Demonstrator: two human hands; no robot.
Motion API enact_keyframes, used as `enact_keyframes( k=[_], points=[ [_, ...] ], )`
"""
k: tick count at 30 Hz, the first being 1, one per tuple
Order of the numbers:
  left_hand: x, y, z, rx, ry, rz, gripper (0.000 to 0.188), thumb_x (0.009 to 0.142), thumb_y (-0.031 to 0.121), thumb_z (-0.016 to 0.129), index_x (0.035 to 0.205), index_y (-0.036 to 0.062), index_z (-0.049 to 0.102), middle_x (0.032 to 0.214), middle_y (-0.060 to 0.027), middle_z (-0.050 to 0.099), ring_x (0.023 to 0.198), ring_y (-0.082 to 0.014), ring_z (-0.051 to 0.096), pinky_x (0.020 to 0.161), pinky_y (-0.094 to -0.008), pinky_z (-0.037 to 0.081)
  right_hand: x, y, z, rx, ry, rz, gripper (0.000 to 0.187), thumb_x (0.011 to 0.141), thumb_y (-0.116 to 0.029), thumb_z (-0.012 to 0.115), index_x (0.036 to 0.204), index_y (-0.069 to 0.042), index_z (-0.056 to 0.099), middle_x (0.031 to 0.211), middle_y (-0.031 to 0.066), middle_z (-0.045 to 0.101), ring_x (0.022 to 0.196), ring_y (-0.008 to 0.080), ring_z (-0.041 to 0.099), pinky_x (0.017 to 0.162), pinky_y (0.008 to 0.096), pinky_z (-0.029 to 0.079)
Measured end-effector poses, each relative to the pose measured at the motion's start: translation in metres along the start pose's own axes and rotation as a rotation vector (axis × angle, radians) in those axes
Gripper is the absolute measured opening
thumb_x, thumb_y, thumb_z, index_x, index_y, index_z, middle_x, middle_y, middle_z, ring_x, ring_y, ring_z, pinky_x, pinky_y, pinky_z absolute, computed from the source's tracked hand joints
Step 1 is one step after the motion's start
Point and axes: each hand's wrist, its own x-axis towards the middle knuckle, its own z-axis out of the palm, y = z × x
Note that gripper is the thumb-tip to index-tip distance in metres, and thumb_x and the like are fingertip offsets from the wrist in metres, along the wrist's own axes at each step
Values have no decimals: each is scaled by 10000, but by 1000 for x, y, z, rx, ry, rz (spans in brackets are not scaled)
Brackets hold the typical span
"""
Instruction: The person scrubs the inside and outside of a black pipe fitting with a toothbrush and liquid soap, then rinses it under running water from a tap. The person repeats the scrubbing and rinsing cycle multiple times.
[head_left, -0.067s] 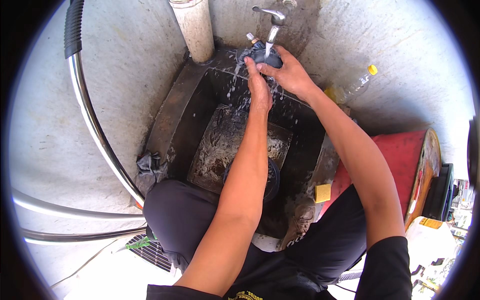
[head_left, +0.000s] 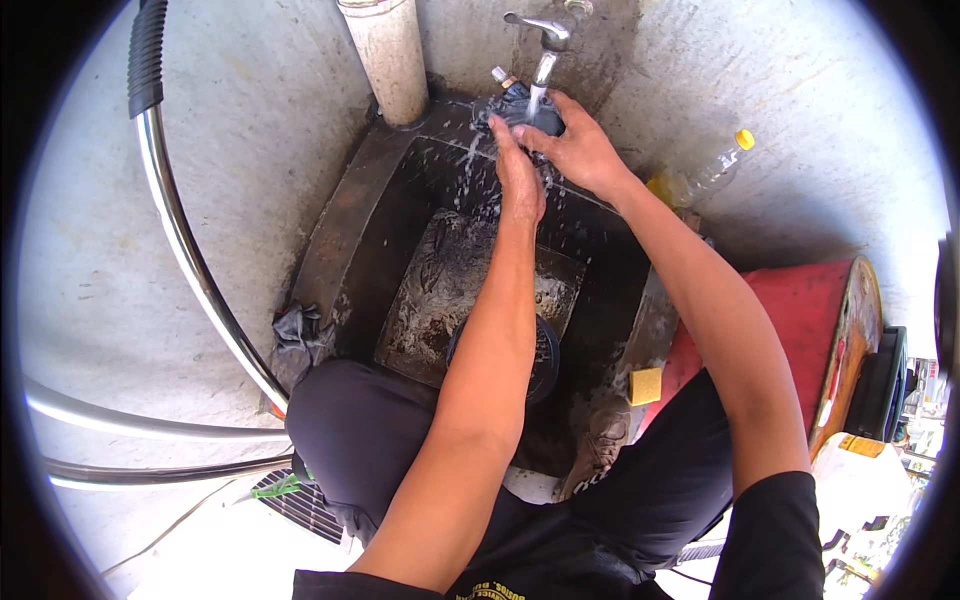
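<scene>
Water runs from a chrome tap (head_left: 546,65) onto a dark grey part with a metal fitting (head_left: 513,88) pointing up and left. My left hand (head_left: 519,178) supports it from the near side, its thumb along the edge. Around the right side curls my right hand (head_left: 580,145), its thumb across the near face. The part's exact kind cannot be made out, as fingers and water cover much of it. Drops fall from it into a dark basin (head_left: 400,215) below, where a stained plate (head_left: 425,290) lies. My left forearm partly hides a round black container (head_left: 545,365).
A clear bottle with a yellow cap (head_left: 715,172) stands right of the basin, near a red drum (head_left: 760,320). A yellow sponge (head_left: 645,386) sits on the right rim, a grey rag (head_left: 298,326) on the left. A pale pipe (head_left: 392,60) rises behind; chrome tubes (head_left: 180,215) stand at left.
Both hands hold the part in nearly the same place under the tap. Only the splashing water and falling drops look different.
</scene>
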Motion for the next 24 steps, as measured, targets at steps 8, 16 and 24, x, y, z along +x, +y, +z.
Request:
enact_keyframes(
  k=[8, 16, 24],
  points=[
    [10, 7, -5, 15, 7, 18, 840, 1072, 763, 380, 1557, 85, 479, 1485, -115, 587, 1400, -272, 543, 1217, -480, 376, 16, 11, -7, 157, -62, 181, 660, 1029, -439, 727, 1434, 72, 626, 1433, 272, 649, 1229, 313, 691, 1078, 382, 507],
    [15, 16, -9, -284, 16, -100, 886, 1036, 845, 215, 1526, 180, 536, 1518, -69, 567, 1402, -278, 532, 1165, -471, 436, 0, -2, 13, -102, -8, -208, 597, 1008, -437, 746, 1422, -13, 673, 1289, 281, 727, 1256, 403, 678, 1087, 420, 505],
    [20, 9, -10, -350, 76, -181, 894, 911, 874, 573, 1532, 238, 480, 1411, -74, 580, 1246, -249, 528, 1013, -467, 463, 31, 3, -39, -148, 182, 112, 452, 1010, -379, 720, 1370, -107, 733, 1267, 239, 749, 1174, 395, 729, 1017, 443, 553]
  ],
)
